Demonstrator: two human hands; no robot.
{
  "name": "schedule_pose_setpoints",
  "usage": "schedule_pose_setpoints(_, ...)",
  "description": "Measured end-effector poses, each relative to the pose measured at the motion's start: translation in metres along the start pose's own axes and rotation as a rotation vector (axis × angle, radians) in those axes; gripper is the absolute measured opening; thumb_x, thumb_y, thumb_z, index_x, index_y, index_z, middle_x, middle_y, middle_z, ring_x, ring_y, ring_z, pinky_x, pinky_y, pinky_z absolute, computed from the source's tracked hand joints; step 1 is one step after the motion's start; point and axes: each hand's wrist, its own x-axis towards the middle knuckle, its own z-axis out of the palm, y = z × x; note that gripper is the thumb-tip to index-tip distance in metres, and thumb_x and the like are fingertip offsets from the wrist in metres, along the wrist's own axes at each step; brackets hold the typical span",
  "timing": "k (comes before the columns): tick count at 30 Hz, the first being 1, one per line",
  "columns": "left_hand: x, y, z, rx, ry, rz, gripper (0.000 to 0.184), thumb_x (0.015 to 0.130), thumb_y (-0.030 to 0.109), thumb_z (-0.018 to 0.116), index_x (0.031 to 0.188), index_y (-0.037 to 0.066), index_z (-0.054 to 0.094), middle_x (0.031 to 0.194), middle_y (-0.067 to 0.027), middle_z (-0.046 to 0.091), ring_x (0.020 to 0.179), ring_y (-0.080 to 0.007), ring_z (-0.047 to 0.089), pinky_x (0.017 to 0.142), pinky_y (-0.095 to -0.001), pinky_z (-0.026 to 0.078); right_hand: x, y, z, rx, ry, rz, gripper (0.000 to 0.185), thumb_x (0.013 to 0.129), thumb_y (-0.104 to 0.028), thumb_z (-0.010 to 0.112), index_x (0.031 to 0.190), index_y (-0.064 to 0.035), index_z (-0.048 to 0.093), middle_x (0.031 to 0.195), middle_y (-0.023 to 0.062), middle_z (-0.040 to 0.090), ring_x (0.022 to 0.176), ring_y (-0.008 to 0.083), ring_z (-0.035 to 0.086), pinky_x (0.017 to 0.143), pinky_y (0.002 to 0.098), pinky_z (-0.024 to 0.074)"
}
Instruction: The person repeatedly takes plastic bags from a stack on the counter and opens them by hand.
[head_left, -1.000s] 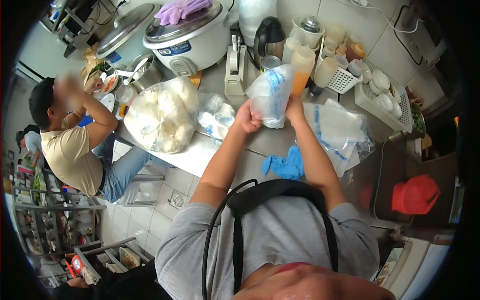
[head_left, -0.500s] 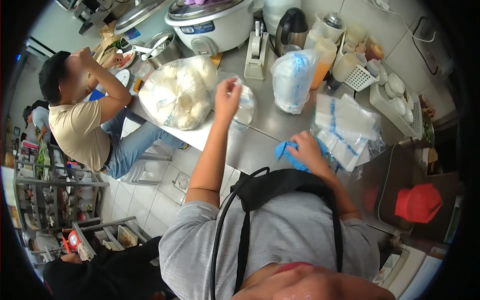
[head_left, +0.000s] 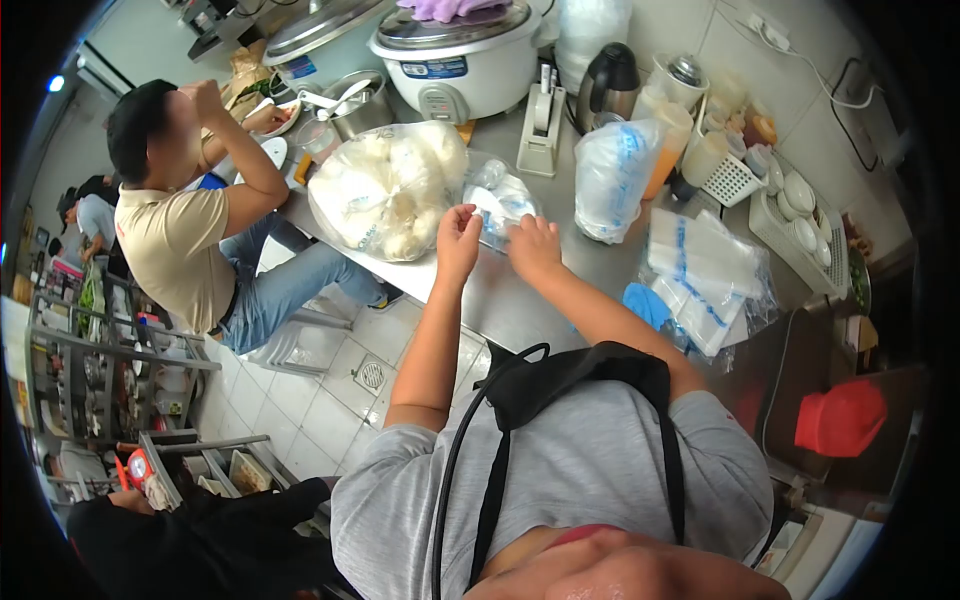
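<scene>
My left hand (head_left: 458, 243) is closed in a pinch at the lower left edge of a small clear plastic bag (head_left: 498, 197) with white and blue items in it. What its fingertips hold is too small to make out. On the bag's lower right side rests my right hand (head_left: 535, 245), palm down, fingers a little apart. Left of both hands sits a large knotted bag of white round pieces (head_left: 380, 190). A filled bag with blue print (head_left: 612, 180) stands upright to the right. Flat plastic bags (head_left: 705, 260) and a blue cloth (head_left: 646, 303) lie farther right.
Behind stand a rice cooker (head_left: 455, 55), a tape dispenser (head_left: 541, 125), a black-topped jug (head_left: 608, 85) and sauce bottles (head_left: 670, 145). A basket of white bowls (head_left: 800, 235) is at the right. A seated person (head_left: 175, 245) is at the left; a dark sleeve (head_left: 190, 530) shows lower left.
Both hands have left the upright printed bag, which stands on the counter. My right hand moved away from the blue cloth to the small clear bag, beside my left hand. The view shifted.
</scene>
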Motion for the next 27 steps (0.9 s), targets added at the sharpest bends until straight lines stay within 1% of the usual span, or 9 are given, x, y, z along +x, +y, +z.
schedule_pose_setpoints(4,-0.005,-0.013,-0.002,0.198,-0.006,0.109,0.023,0.076,0.008,0.053,0.097,0.000,0.049,0.087,-0.0048,0.049,0.075,-0.0102,0.047,0.069,-0.0217,0.039,0.002,0.016,0.009,-0.004,-0.044,0.070,0.006,0.066,-0.016,0.055,0.069,-0.0140,0.061,0.084,0.0047,0.051,0.083,0.0214,0.047,0.069,0.0363,0.0346)
schedule_pose_setpoints(7,-0.015,0.002,0.009,0.397,-0.028,0.207,0.029,0.072,0.008,0.056,0.099,0.001,0.049,0.091,-0.0096,0.049,0.077,-0.0145,0.048,0.070,-0.0255,0.041,0.000,0.019,0.000,0.077,0.083,0.060,0.004,0.065,-0.016,0.057,0.066,-0.0144,0.060,0.080,0.0029,0.051,0.080,0.0215,0.048,0.068,0.0365,0.0347)
schedule_pose_setpoints(8,-0.013,-0.003,0.010,0.447,-0.084,0.260,0.038,0.066,0.007,0.057,0.103,0.005,0.049,0.098,-0.0148,0.046,0.085,-0.0230,0.046,0.075,-0.0314,0.039,-0.001,0.020,-0.004,0.096,0.095,0.061,0.003,0.065,-0.016,0.057,0.065,-0.0141,0.059,0.079,0.0026,0.051,0.080,0.0216,0.048,0.067,0.0368,0.0348)
schedule_pose_setpoints(11,-0.020,0.011,0.022,0.694,-0.195,0.474,0.046,0.062,0.007,0.056,0.107,0.012,0.049,0.106,-0.0171,0.041,0.097,-0.0299,0.041,0.083,-0.0368,0.035,-0.004,0.023,-0.014,0.151,0.107,0.061,0.004,0.064,-0.017,0.059,0.064,-0.0134,0.058,0.077,0.0021,0.051,0.078,0.0220,0.049,0.066,0.0379,0.0352)
schedule_pose_setpoints(12,-0.023,0.013,0.025,0.690,-0.290,0.410,0.051,0.059,0.008,0.055,0.108,0.019,0.049,0.116,-0.0182,0.034,0.108,-0.0365,0.031,0.089,-0.0433,0.027,-0.005,0.024,-0.016,0.169,0.090,0.060,0.005,0.064,-0.018,0.059,0.064,-0.0133,0.058,0.077,0.0022,0.051,0.078,0.0223,0.049,0.066,0.0382,0.0354)
schedule_pose_setpoints(16,-0.027,0.007,0.033,0.797,-0.305,0.430,0.048,0.060,0.012,0.056,0.107,0.023,0.050,0.122,-0.0180,0.030,0.116,-0.0398,0.021,0.092,-0.0492,0.019,-0.013,0.027,-0.029,0.312,0.074,0.030,0.006,0.066,-0.017,0.058,0.063,-0.0121,0.056,0.075,0.0034,0.052,0.077,0.0236,0.050,0.066,0.0388,0.0363)
schedule_pose_setpoints(19,-0.029,0.005,0.034,0.891,-0.308,0.450,0.038,0.062,0.016,0.058,0.099,0.021,0.055,0.122,-0.0155,0.032,0.116,-0.0387,0.022,0.092,-0.0488,0.018,-0.017,0.024,-0.045,0.504,-0.002,0.057,0.007,0.066,-0.016,0.057,0.063,-0.0110,0.055,0.073,0.0045,0.054,0.076,0.0250,0.050,0.066,0.0382,0.0370)
schedule_pose_setpoints(22,-0.030,0.007,0.039,0.909,-0.260,0.468,0.027,0.060,0.020,0.058,0.087,0.020,0.062,0.119,-0.0126,0.038,0.114,-0.0375,0.026,0.089,-0.0486,0.021,-0.022,0.021,-0.048,0.497,0.042,0.012,0.005,0.067,-0.015,0.056,0.065,-0.0105,0.054,0.071,0.0051,0.055,0.075,0.0256,0.051,0.066,0.0383,0.0374)
schedule_pose_setpoints(27,-0.030,-0.005,0.051,0.950,-0.165,0.451,0.018,0.061,0.022,0.060,0.078,0.021,0.064,0.114,-0.0110,0.043,0.112,-0.0347,0.029,0.088,-0.0472,0.022,-0.030,0.012,-0.064,0.424,0.100,-0.044,0.007,0.067,-0.014,0.057,0.066,-0.0092,0.053,0.071,0.0047,0.054,0.074,0.0257,0.051,0.064,0.0388,0.0371)
